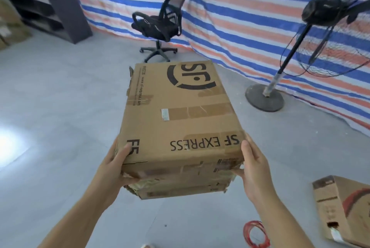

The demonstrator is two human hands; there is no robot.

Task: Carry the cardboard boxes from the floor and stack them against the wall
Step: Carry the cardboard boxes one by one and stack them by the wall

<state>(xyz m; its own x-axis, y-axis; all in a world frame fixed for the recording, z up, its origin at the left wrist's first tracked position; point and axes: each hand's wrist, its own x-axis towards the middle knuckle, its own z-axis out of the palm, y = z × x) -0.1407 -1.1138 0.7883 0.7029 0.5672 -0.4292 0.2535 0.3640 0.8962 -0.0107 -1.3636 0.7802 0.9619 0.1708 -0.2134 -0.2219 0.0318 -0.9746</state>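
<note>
Up off the floor, I'm carrying the SF Express box (pixel 180 119) with 2 hands: left hand (pixel 116 165) and right hand (pixel 253 165) are clamping its near corners, fingers curled underneath. Next it's needing a walk to the striped tarp wall (pixel 240 7), steering between the office chair (pixel 160 25) and fan (pixel 280 79).

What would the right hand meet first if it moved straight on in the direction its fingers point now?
The right hand already grips the near right corner of the SF Express box, its fingers pointing up and inward. Going straight on, it would press into that box first. Depth is hard to judge.
</note>
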